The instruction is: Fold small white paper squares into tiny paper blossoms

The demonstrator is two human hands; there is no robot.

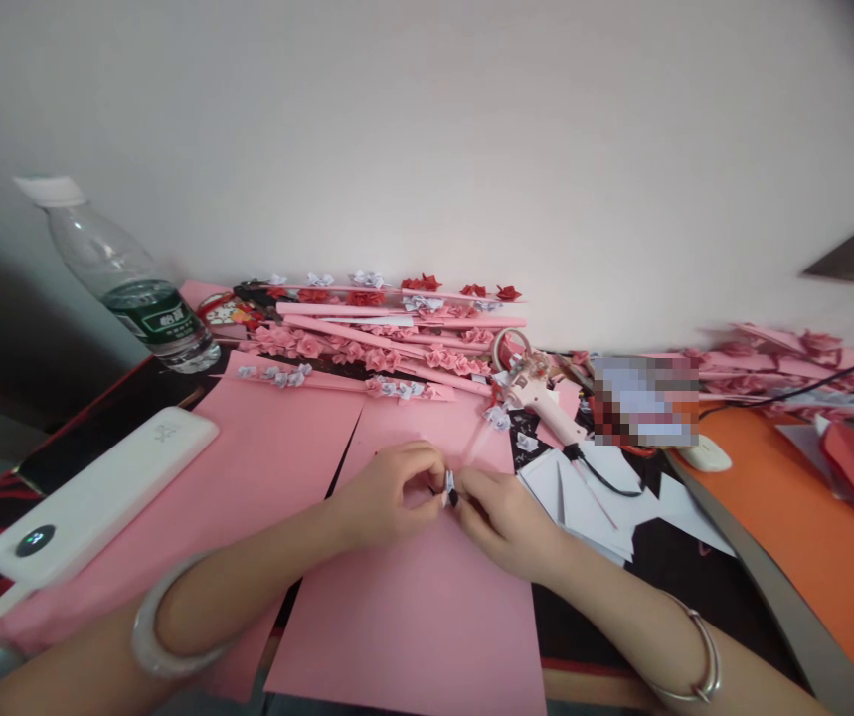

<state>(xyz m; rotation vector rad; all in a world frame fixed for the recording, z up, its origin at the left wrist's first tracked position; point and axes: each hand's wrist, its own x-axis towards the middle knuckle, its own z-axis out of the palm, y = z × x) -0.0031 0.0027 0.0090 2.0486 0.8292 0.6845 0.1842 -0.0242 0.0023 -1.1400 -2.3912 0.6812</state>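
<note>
My left hand (397, 492) and my right hand (508, 522) meet over a pink paper sheet (427, 617). Between their fingertips is a small piece of folded white paper (449, 481), pinched from both sides. A small dark spot shows at its lower edge, too small to make out. The fingers partly hide the paper's shape. Just beyond my hands lie a white paper flower (498, 417) and another small white flower (526, 442). Loose white paper pieces (597, 497) lie to the right of my right hand.
Pink paper stems with red, pink and white flowers (367, 353) lie along the wall. A glue gun (546, 398) with a cable rests beside a tape roll (510, 345). Left are a water bottle (154, 308) and a white power bank (105, 492); right, a mouse (708, 454) and orange sheet (806, 517).
</note>
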